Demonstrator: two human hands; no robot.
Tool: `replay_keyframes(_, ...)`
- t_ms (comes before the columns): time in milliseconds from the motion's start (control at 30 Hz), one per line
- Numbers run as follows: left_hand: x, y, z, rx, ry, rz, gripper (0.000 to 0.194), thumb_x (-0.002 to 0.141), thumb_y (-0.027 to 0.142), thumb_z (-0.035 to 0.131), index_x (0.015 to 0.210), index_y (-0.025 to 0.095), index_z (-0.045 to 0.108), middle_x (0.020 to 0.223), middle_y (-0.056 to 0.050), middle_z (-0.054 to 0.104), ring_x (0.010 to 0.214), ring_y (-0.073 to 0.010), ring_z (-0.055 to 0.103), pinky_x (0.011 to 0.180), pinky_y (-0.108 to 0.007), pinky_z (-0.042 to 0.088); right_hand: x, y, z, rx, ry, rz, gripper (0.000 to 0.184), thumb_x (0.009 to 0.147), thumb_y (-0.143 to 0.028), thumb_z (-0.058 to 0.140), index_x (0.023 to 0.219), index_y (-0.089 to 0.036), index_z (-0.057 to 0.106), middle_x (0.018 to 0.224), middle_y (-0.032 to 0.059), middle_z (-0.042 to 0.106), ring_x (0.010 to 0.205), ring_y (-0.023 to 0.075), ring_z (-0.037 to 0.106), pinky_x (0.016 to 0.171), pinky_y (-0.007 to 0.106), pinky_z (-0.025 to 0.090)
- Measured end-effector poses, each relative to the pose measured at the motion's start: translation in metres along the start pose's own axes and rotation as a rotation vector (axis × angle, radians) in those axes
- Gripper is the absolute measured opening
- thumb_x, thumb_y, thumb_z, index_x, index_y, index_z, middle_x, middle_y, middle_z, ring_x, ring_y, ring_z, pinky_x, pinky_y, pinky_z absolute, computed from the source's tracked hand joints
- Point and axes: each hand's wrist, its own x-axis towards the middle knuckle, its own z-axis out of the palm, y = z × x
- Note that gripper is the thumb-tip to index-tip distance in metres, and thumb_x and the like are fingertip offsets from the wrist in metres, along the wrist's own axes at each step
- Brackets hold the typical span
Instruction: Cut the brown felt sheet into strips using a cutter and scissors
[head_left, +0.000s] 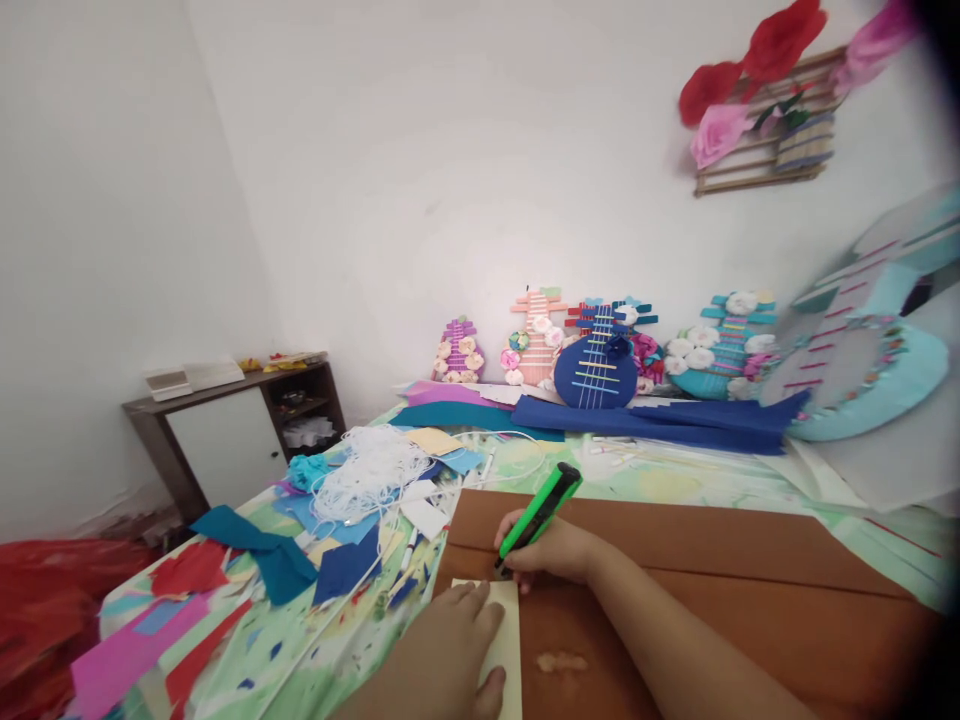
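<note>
A thick pen-shaped tool, green with black parts (538,513), is gripped in my right hand (551,552). It leans with its dark lower end down at the brown sheet (720,600); I cannot tell whether it is a marker or a cutter. My left hand (442,640) lies flat, fingers stretched out, on a cream paper strip (510,650). That strip rests on the left part of the brown sheet, its top edge close to the tool's tip. Below my right wrist, a small pale patch (561,662) shows on the brown sheet.
Left of the sheet lie a tangle of white string (371,475), a teal strip (259,555) and several coloured scraps. Lute-shaped crafts, one dark blue (598,370), stand along the wall behind folded blue material (660,422). A low cabinet (225,440) stands back left.
</note>
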Motion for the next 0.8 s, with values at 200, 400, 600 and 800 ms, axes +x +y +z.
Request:
replay_keyframes(200,0.013,0.011,0.004,0.106,-0.040,-0.003,0.046,0.071,0.040,0.047,0.100,0.006,0.058,0.106,-0.017,0.054,0.099,-0.0297,0.045,0.087,-0.038,0.034,-0.003,-0.012,-0.002,-0.080,-0.043,0.007,0.021,0.058,-0.008,0.052,0.077,-0.016,0.055,0.056,-0.0044,0.058,0.041,0.0070,0.054,0.041,0.017,0.044)
replay_keyframes(400,0.015,0.008,0.017,0.106,0.003,0.038,0.050,0.074,0.039,0.045,0.106,0.002,0.055,0.111,-0.018,0.051,0.104,-0.0284,0.042,0.091,-0.035,0.030,-0.004,-0.012,-0.002,-0.103,-0.049,0.031,0.021,0.058,-0.009,0.053,0.078,-0.016,0.055,0.055,-0.0045,0.057,0.042,0.0068,0.053,0.040,0.016,0.043)
replay_keyframes(600,0.013,0.008,0.015,0.112,0.010,0.063,0.048,0.074,0.040,0.046,0.103,0.003,0.057,0.110,-0.018,0.052,0.104,-0.0286,0.043,0.091,-0.035,0.030,-0.003,-0.005,-0.007,-0.047,0.019,0.031,0.018,0.060,-0.012,0.053,0.077,-0.015,0.053,0.051,-0.0043,0.056,0.043,0.0079,0.054,0.041,0.017,0.044)
replay_keyframes(800,0.018,0.007,0.013,0.120,-0.033,0.054,0.046,0.072,0.037,0.048,0.103,0.003,0.056,0.111,-0.018,0.051,0.103,-0.0292,0.043,0.089,-0.036,0.032,-0.003,-0.009,-0.008,-0.116,-0.030,0.037,0.018,0.060,-0.011,0.054,0.077,-0.015,0.053,0.051,-0.0052,0.055,0.039,0.0065,0.051,0.038,0.016,0.042)
